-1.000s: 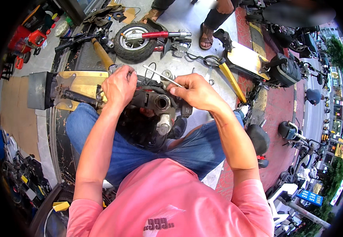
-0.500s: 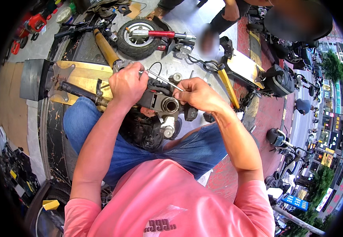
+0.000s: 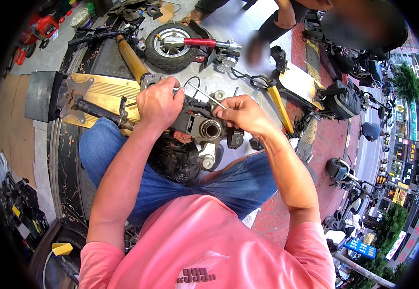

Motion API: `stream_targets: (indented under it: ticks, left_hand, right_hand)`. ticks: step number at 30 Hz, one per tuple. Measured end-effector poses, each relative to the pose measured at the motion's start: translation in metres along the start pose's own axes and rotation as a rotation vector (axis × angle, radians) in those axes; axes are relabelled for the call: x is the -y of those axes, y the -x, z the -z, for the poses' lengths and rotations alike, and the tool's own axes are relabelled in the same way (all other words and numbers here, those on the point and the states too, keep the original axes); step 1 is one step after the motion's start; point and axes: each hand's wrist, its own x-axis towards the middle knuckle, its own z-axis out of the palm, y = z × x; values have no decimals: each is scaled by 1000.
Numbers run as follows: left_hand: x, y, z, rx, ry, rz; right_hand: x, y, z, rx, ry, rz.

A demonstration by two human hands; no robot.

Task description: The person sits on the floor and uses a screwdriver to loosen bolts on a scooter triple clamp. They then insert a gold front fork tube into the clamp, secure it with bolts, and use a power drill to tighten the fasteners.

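My right hand [image 3: 233,111] pinches a thin silver rod [image 3: 208,96], which slants up and left toward my left hand. My left hand [image 3: 159,106] is curled by the joint at the lower end of a gold scooter stem [image 3: 131,57]; what its fingers grip is hidden. Just below both hands, between my bent legs, sits a dark scooter assembly with an open metal tube [image 3: 210,129] and a silver fitting [image 3: 207,156] under it. A gold deck [image 3: 103,86] lies left of them, with a dark tube across it.
A loose wheel [image 3: 168,60] with a red shock [image 3: 201,43] lies ahead. Another person's dark-clad leg [image 3: 272,26] is beyond it. A scooter with a yellow stem [image 3: 279,108] is at right, parked bikes [image 3: 344,171] farther right. Red containers [image 3: 46,24] and cardboard [image 3: 16,125] are at left.
Since a second ago my left hand has moved right and my right hand slightly right, still holding the rod. Since half a second ago the rod's far end has come away from my left thumb.
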Motion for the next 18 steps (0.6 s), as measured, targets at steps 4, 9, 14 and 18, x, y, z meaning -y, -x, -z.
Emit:
stream_targets:
  ticks: [4, 9, 14, 18]
  left_hand:
    - [-7, 0, 4, 22, 177, -34]
    - [-16, 2, 9, 49, 237, -71]
    - [-17, 3, 9, 83, 280, -55]
    - [-17, 4, 10, 131, 297, -20]
  right_hand:
    - [6, 5, -2, 3, 77, 6]
    - [9, 10, -2, 7, 83, -27]
    - [13, 13, -7, -17, -40, 5]
    - [18, 13, -16, -114, 40, 121]
